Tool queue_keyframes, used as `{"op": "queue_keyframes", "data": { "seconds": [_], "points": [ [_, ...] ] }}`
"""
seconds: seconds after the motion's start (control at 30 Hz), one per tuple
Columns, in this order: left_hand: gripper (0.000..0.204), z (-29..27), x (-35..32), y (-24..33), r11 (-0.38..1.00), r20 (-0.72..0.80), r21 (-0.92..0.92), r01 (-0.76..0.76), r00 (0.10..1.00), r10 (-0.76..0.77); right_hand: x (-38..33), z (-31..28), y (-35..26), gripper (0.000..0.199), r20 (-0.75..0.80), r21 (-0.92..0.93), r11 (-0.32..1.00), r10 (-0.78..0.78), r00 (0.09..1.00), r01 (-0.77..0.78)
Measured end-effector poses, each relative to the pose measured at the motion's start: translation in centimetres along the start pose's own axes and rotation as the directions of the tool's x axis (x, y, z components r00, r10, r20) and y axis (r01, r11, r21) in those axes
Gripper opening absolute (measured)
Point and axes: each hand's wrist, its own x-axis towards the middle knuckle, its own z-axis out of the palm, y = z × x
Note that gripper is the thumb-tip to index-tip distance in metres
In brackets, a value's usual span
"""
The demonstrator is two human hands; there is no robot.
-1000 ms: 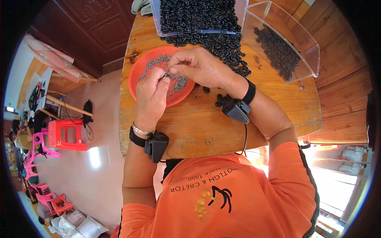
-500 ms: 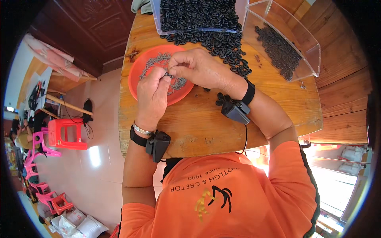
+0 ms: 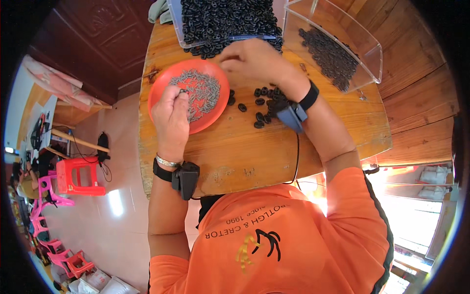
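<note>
My left hand is over the left side of an orange-red plate, thumb and forefinger closed on a small black oval piece. Small grey screws lie spread in the plate. Beyond the plate's right rim, my right hand hangs over the front of a heap of black oval pieces with holes. Motion smears its fingers, so whether they hold anything does not show. Several more black oval pieces lie loose on the wooden table under my right forearm.
A clear plastic bin contains the heap at the far edge. To its right stands another clear bin with black pieces. My wrists carry black strapped devices, one with a cable. A red stool stands on the floor at left.
My right hand has left my left hand and moved right and away, toward the heap. My left hand keeps the small black piece. The whole view has shifted slightly.
</note>
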Motion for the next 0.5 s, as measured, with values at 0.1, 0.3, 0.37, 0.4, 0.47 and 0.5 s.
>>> {"op": "queue_keyframes", "data": {
  "seconds": [0.1,0.3,0.37,0.4,0.47,0.5],
  "points": [
    [0.012,0.2,0.2,0.5,0.998,-0.082,-0.046,0.035,0.996,-0.039,-0.8,-1.3,3.1,0.020,0.049,-0.390,0.912,0.159,0.986,-0.128],
    [0.013,0.0,0.2,0.5,0.999,-0.018,-0.029,0.015,1.000,-0.015,-1.1,0.3,5.4,0.016,0.052,-0.570,0.808,0.221,0.974,-0.153],
    [0.013,0.1,0.2,0.5,0.995,-0.024,-0.091,0.040,0.999,-0.042,-0.9,0.5,5.6,0.015,0.055,-0.569,0.805,0.241,0.969,-0.168],
    [0.013,0.1,0.2,0.6,0.995,-0.022,-0.090,0.041,0.999,-0.043,-0.8,0.6,5.9,0.015,0.048,-0.543,0.825,0.216,0.975,-0.156],
    [0.012,0.1,0.2,0.6,0.997,-0.024,-0.067,0.031,0.999,-0.033,-0.8,0.7,5.9,0.016,0.042,-0.516,0.845,0.192,0.981,-0.143],
    [0.012,0.1,0.2,0.5,0.997,-0.024,-0.066,0.033,0.999,-0.035,-0.7,0.6,5.7,0.015,0.058,-0.531,0.833,0.220,0.974,-0.156]
  ]
}}
